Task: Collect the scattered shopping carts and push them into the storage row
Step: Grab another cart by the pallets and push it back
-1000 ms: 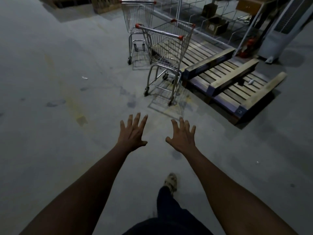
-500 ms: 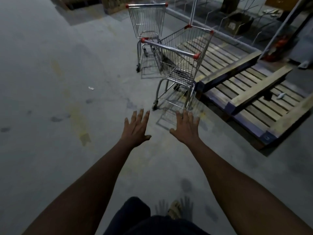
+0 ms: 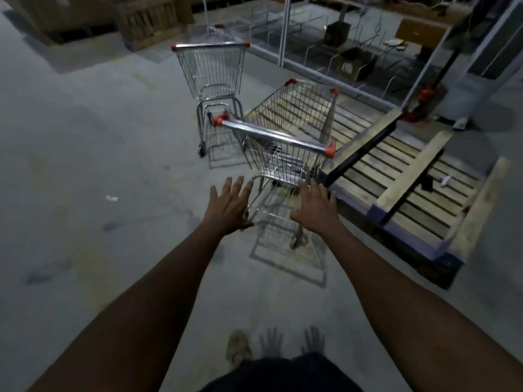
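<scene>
Stretching out ahead of the person, the left grip (image 3: 229, 207) and the right grip (image 3: 314, 211) are hovering side by side with fingers straight and spread, both released and holding nothing. The near cart (image 3: 294, 120) is standing at twelve o'clock from them, its handle bar (image 3: 273, 136) with red end caps lying crosswise and angled, above the fingertips in the view and apart from them. The grips are overlapping the cart's lower frame from this angle, though whether they are touching it is hard to tell through the blur. The far cart (image 3: 210, 70) is standing upright at eleven o'clock from the near one, just beside it, its handle facing the person. A wooden pallet (image 3: 410, 176) is lying flat at three o'clock from the near cart, and the cart's right side is sitting close against its corner. A small pale scrap (image 3: 111, 198) is lying on the concrete floor (image 3: 85, 154) at nine o'clock from the left grip, well apart.
</scene>
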`<state>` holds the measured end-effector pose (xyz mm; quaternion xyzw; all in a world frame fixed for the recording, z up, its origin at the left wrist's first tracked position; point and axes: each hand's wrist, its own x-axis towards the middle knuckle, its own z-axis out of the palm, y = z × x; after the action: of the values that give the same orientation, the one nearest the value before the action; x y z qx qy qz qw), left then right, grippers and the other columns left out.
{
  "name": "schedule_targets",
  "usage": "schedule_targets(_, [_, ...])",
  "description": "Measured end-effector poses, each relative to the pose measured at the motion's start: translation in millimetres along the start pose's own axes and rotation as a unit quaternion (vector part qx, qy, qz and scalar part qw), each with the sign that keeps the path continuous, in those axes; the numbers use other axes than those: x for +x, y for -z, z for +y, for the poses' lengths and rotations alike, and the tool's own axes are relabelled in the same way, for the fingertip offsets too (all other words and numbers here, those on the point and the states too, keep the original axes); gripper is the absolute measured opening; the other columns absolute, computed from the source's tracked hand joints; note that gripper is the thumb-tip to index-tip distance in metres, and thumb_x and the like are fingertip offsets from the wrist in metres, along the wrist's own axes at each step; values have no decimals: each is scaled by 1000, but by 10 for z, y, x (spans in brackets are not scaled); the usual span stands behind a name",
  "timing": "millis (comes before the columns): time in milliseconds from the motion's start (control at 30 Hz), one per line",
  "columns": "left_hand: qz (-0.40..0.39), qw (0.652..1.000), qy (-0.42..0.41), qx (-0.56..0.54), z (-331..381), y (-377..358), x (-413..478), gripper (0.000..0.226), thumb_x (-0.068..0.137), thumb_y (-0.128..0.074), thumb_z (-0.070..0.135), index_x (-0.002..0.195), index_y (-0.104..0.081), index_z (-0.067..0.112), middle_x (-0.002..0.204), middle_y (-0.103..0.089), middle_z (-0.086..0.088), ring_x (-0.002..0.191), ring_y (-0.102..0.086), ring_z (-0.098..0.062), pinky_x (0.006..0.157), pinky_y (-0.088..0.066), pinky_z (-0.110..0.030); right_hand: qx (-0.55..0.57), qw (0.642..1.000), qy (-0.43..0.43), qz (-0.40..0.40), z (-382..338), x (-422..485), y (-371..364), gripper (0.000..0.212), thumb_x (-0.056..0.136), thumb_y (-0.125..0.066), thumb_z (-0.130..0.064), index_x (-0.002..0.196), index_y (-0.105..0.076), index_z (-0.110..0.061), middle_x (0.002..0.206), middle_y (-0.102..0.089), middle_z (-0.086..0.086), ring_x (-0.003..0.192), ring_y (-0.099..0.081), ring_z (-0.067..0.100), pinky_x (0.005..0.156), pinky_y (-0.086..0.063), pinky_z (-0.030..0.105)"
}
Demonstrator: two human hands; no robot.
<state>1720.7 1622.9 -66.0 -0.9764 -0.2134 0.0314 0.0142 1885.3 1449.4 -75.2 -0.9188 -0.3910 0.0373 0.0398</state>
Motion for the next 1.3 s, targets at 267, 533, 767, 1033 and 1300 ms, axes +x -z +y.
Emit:
schedule_targets(267, [-20,999,-49,-7,-555,192,1388,109,75,-66,62,152,-1,19,161,-5,-7,147,-7,-31,112,-17,-59,4,999,-31,-37,-93,1292,156,95,76,-64,-57,150,-16,-22,156,-19,12,143,-17,35,112,-15,62])
schedule_targets(533, [-65,992,-105,4,-921,300,2901,117,68,-71,64,153,-2,20,160,-8,-9,146,-8,-32,113,-15,-63,-10,993,-38,-110,148,2562,100,99,71,-70,-61,149,-21,-23,148,-36,14,134,-36,36,108,-26,61])
schedule_targets(767, [-194,970,-130,64,-1071,113,3720,96,69,-74,59,146,-30,21,148,-39,-7,134,-39,-30,106,-36,-54,14,980,-25,-199,261,3183,-2,78,66,-72,-59,131,-49,-20,123,-61,8,106,-59,28,86,-52,41])
schedule_targets(1033, [-265,951,-155,25,-1187,-166,4176,72,73,-75,50,130,-47,17,127,-58,-8,115,-54,-28,92,-44,-37,-18,982,-71,-175,368,3265,-233,46,75,-65,-58,101,-62,-20,99,-66,4,93,-63,25,73,-48,33])
schedule_targets(1300, [-163,957,-235,38,-1316,-286,4042,33,86,-58,40,103,-64,13,102,-67,-8,93,-65,-24,74,-50,-32,-51,982,-145,-106,51,2971,-277,35,76,-64,-51,99,-67,-24,98,-68,2,94,-66,26,74,-52,37])
